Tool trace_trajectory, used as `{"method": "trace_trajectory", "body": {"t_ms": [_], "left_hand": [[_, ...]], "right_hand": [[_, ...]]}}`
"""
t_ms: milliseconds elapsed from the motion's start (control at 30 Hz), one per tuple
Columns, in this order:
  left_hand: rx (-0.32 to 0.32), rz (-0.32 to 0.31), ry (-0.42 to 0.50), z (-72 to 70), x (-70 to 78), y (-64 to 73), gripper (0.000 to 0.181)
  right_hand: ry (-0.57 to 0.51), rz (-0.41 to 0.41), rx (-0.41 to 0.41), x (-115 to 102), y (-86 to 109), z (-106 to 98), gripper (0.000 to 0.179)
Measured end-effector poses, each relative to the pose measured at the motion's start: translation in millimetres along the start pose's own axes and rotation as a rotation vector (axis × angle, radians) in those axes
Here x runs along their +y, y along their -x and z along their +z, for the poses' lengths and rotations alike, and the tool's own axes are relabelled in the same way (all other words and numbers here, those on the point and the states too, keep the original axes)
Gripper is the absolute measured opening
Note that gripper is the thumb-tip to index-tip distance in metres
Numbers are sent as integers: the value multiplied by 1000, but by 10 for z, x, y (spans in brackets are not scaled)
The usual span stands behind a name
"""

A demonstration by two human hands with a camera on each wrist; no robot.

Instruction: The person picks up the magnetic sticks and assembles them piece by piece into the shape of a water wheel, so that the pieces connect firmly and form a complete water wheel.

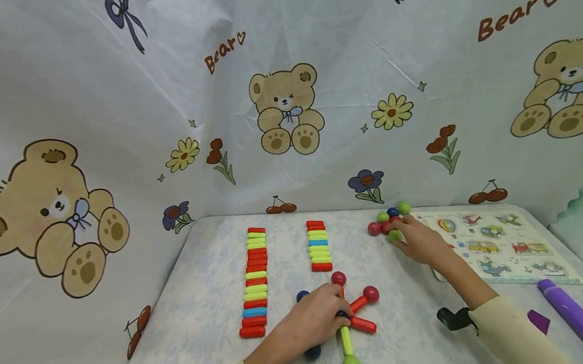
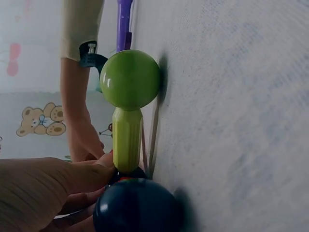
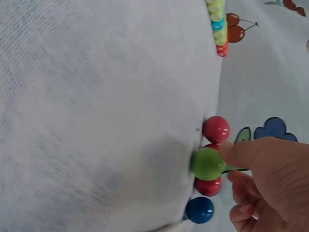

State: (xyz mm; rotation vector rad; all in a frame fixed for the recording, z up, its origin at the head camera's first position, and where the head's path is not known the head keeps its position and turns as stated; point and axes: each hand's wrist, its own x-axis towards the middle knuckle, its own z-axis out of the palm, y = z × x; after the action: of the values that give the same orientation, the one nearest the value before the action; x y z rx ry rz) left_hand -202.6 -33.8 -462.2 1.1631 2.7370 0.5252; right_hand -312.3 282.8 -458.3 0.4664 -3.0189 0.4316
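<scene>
Pointing lengthwise nearward, ball-tipped lime rod [image 1: 347, 342]

Cream sleeves [image 1: 511, 333], black wrist mount [image 1: 453, 319].

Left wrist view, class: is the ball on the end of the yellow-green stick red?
No, the ball on the yellow-green stick is plainly green.

The green ball [image 2: 129, 79] looks like smooth, glossy plastic with small highlights; the blue ball [image 2: 137, 207] has a softer sheen. The yellow rod [image 2: 127, 142] seems plastic too, ridged lengthwise. The tabletop [image 2: 231, 121] is matt, with a fine, cloth-like grain. The backdrop [image 1: 279, 28] appears to be thin, creased cloth, faintly shiny. The sleeve [image 1: 514, 330] is matt cloth, the purple tube [image 1: 582, 316] smooth plastic.
</scene>
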Motion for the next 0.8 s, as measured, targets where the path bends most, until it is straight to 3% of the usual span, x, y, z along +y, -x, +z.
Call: {"method": "trace_trajectory", "body": {"t_ms": [167,433,800], "left_hand": [[-4,5,-6,8,23,-6,14],[3,-31,-26,36,54,-4,13],[0,-70,-10,23,72,-27,14]], "right_hand": [[23,37,33,62,-19,109,41],[-13,72,4,106,42,171,34],[-39,21,-12,-88,361,190,32]]}}
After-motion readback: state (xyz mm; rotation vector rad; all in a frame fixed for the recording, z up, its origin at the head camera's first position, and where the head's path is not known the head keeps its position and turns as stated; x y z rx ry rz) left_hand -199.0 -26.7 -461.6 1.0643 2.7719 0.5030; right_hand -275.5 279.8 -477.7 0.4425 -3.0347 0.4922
